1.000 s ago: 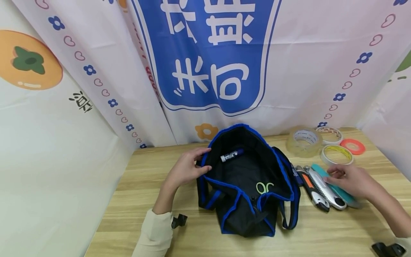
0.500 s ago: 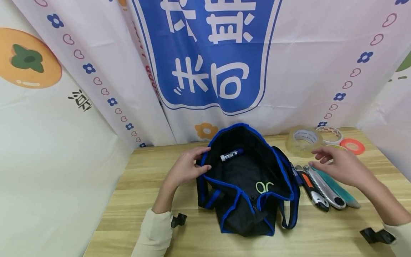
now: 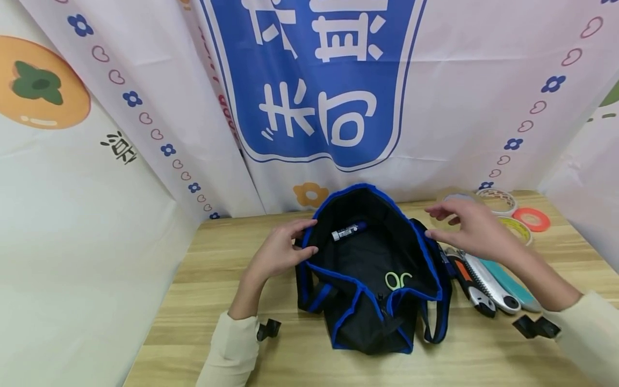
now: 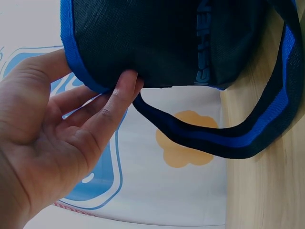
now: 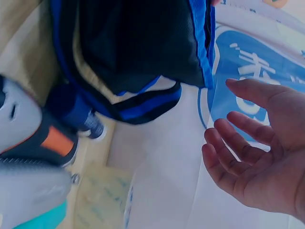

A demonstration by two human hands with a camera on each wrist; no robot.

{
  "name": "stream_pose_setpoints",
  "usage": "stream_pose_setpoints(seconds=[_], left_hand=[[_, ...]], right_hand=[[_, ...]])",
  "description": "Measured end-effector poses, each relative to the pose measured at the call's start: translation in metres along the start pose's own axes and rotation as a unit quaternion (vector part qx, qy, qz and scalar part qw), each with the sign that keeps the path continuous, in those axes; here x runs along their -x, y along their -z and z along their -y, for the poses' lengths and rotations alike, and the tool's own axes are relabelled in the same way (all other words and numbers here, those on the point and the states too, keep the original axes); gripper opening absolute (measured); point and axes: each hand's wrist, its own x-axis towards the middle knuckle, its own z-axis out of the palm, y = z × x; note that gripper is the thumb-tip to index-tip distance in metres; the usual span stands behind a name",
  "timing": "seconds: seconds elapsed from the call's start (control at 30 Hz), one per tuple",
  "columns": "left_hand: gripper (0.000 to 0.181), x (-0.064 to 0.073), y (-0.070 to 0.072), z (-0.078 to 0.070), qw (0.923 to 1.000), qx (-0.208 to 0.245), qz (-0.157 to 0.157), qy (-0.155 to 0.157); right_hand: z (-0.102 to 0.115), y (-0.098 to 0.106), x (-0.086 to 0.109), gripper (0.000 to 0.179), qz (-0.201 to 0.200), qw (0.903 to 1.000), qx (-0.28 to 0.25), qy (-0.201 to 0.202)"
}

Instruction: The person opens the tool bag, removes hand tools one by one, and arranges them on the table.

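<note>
A black tool bag (image 3: 377,328) with blue trim stands with its mouth spread on the table. My left hand (image 3: 278,250) grips its left rim; in the left wrist view the fingers (image 4: 107,117) press the outer side. Inside lie a white-and-navy tube (image 3: 349,230) and the pale green handles (image 3: 397,280) of what look like scissors. My right hand (image 3: 466,226) hovers beside the right rim, fingers apart and holding nothing; the right wrist view shows its empty palm (image 5: 267,176). Beneath that forearm lie an orange-and-black utility knife (image 3: 468,282), a silver one (image 3: 495,287) and a teal one (image 3: 517,287).
A dark blue tube (image 5: 71,107) lies between bag and knives. Behind my right hand sits a clear tape roll (image 5: 102,198), mostly hidden in the head view. White tape (image 3: 498,198), yellow-cored tape (image 3: 524,228) and red tape (image 3: 532,219) lie right. A printed cloth (image 3: 450,107) hangs behind.
My right hand has moved left from over the teal knife to the bag's right rim, with nothing in it. The left hand keeps its grip, and the bag stays put.
</note>
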Motion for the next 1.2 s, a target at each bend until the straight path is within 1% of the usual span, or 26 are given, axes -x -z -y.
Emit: stream_pose_setpoints(seconds=[0.23, 0.4, 0.53, 0.63, 0.83, 1.2], left_hand=[[0.062, -0.001, 0.000, 0.000, 1.0000, -0.004, -0.001, -0.002], [0.062, -0.001, 0.001, 0.000, 1.0000, -0.007, -0.001, -0.003], [0.062, -0.001, 0.001, 0.000, 0.9999, -0.011, -0.001, -0.005], [0.061, -0.002, 0.001, 0.000, 0.9999, -0.010, -0.002, -0.008], [0.061, -0.001, 0.001, 0.000, 1.0000, -0.006, -0.001, -0.006], [0.061, -0.001, 0.001, 0.000, 0.9999, -0.015, -0.002, -0.007]], right_hand=[[0.017, -0.006, -0.017, 0.045, 0.008, 0.9998, 0.010, 0.016], [0.027, -0.009, -0.028, 0.048, 0.024, 0.9996, -0.007, 0.014], [0.032, -0.013, -0.037, 0.051, 0.033, 0.9989, -0.023, 0.024], [0.037, -0.016, -0.043, 0.052, 0.039, 0.9983, -0.025, 0.036], [0.046, -0.028, -0.055, 0.053, 0.051, 0.9968, -0.018, 0.059], [0.057, -0.052, -0.077, 0.057, 0.095, 0.9922, -0.027, 0.077]])
